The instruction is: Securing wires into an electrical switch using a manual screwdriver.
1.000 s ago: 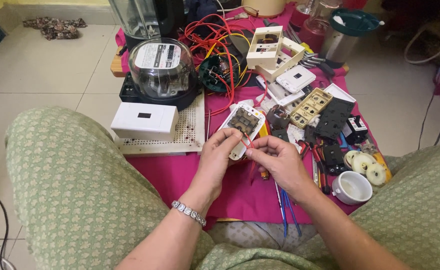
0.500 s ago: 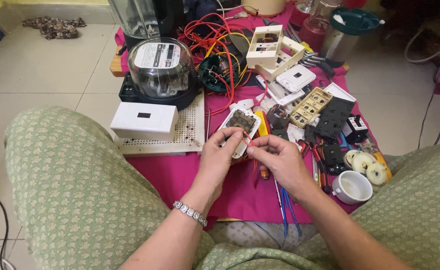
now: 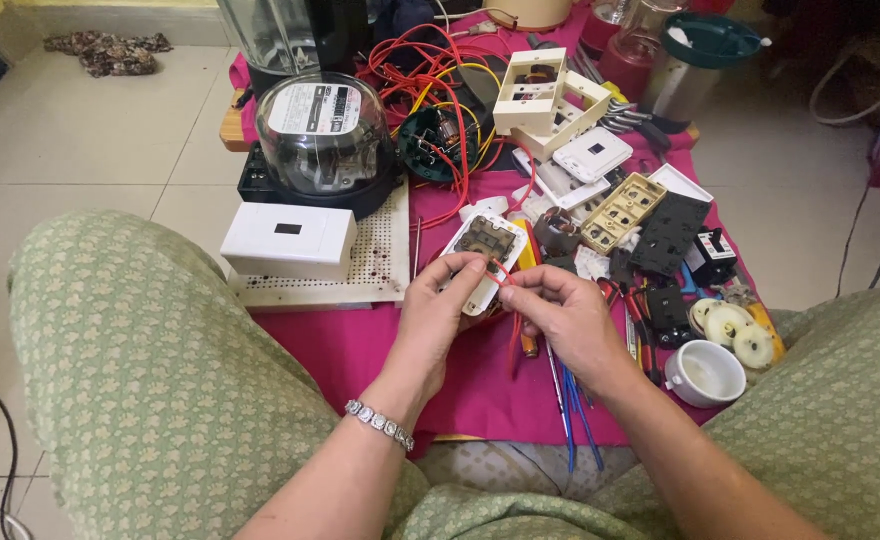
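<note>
Left hand (image 3: 438, 312) gripped white switch plate (image 3: 482, 262), back up, above pink cloth (image 3: 360, 345). Right hand (image 3: 560, 312) pinched red wire (image 3: 501, 275) at terminal; seemingly not yet seated. Fastening remained.

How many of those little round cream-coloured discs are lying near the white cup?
3. All sit right of the white cup: one disc at the left, one in the middle, one nearest the green-clad knee. Others may be hidden in the clutter.
</note>
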